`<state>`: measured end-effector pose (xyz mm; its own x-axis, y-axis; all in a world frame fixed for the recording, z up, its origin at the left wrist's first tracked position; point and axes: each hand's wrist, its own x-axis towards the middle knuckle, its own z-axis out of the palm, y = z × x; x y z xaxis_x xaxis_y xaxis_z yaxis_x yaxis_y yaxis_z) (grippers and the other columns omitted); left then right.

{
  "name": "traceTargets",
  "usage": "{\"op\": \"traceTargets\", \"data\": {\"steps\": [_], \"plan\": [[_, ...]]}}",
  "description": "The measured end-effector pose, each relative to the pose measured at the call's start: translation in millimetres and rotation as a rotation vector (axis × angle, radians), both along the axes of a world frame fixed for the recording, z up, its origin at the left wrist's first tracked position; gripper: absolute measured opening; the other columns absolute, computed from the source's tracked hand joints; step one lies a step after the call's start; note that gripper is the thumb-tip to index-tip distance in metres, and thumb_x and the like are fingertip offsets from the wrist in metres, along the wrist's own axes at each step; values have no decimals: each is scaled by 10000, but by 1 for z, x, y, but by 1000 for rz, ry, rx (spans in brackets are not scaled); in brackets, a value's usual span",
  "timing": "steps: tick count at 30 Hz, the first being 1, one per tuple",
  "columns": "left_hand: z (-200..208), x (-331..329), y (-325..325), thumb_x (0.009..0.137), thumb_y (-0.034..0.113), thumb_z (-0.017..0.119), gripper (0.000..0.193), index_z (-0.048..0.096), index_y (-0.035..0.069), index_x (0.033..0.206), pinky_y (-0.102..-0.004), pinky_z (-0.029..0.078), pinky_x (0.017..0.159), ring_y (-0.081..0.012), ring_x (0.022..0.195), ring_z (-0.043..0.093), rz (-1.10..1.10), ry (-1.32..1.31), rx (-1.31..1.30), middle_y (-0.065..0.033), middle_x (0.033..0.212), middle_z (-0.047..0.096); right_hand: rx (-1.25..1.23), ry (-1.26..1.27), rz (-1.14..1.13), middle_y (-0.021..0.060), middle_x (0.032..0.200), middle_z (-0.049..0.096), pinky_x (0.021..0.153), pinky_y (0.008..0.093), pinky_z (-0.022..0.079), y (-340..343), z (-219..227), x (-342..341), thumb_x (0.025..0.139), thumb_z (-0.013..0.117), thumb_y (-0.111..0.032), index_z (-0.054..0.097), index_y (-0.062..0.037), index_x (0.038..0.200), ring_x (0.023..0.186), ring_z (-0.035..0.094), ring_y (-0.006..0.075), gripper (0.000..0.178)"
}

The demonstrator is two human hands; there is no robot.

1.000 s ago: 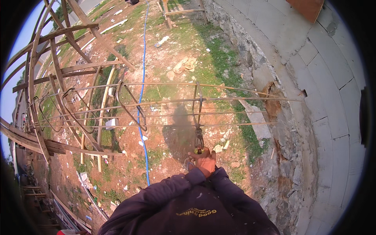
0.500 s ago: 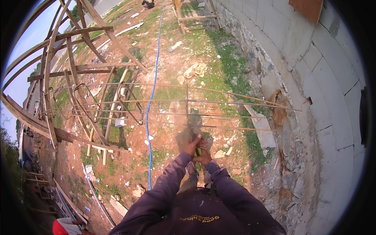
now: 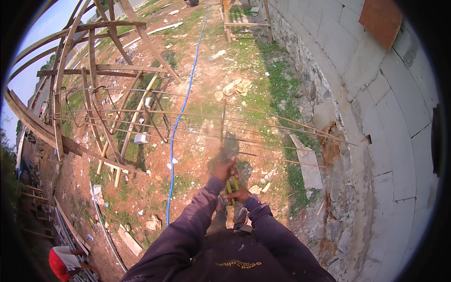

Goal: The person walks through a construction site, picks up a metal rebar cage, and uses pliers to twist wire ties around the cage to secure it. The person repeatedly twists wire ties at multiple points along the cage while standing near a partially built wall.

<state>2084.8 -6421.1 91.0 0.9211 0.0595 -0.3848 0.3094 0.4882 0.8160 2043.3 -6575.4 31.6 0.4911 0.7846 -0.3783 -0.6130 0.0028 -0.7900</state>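
Pliers (image 3: pixel 233 188) with yellow-green handles are to the right of the hose (image 3: pixel 172 150), below the thin rods (image 3: pixel 277 127) that cross over it. The right hand (image 3: pixel 241 194) is closed around the handles. The left hand (image 3: pixel 223 168), farther from the body but on the same side of the hose, is bunched close above the pliers, near the lower end of a hoop (image 3: pixel 222 123) at the rods; blur and dimness hide whether it grips anything, so I cannot tell. The two hands are near each other, and the dark sleeves (image 3: pixel 185 228) reach up from below. More bent hoops (image 3: pixel 154 126) stand along the rods to the left of the hose, the closest one just beside it. On that side too are a white block (image 3: pixel 141 138), a pale pole (image 3: pixel 139 116) and a large wooden frame (image 3: pixel 91 56), with a person in red (image 3: pixel 58 264) at the lower left, well apart from the hose. To its right lie crumpled paper (image 3: pixel 238 87) and, farther off, a slab (image 3: pixel 309 171) near a grey wall (image 3: pixel 399 117).
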Motion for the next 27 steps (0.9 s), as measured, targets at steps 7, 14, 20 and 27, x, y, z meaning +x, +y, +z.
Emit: {"op": "traceTargets", "data": {"steps": [7,14,20,27], "plan": [[54,17,-65,950,320,616,328,451,117,753,-378,497,555,-206,532,512,292,40,-552,-35,570,434,-331,20,330,78,675,631,484,313,521,-75,128,71,777,831,-232,606,-8,902,550,637,165,341],[69,77,-93,886,272,705,332,481,85,728,-371,473,444,-197,443,514,592,79,-464,-45,551,490,-608,-629,215,123,748,664,632,386,544,-85,146,131,707,859,-282,636,26,931,708,686,254,442],[70,36,-65,798,355,815,437,513,62,676,-326,433,444,-141,454,518,374,88,469,-42,564,541,-730,-937,-444,240,895,656,699,446,508,-1,54,13,808,698,-179,509,-19,1032,791,666,375,334],[26,1,7,866,379,754,382,611,49,739,-297,516,655,-124,563,599,-156,-80,319,-81,691,653,497,517,209,94,778,655,625,341,490,-7,6,9,876,704,-172,616,-35,947,706,661,214,177]]}}
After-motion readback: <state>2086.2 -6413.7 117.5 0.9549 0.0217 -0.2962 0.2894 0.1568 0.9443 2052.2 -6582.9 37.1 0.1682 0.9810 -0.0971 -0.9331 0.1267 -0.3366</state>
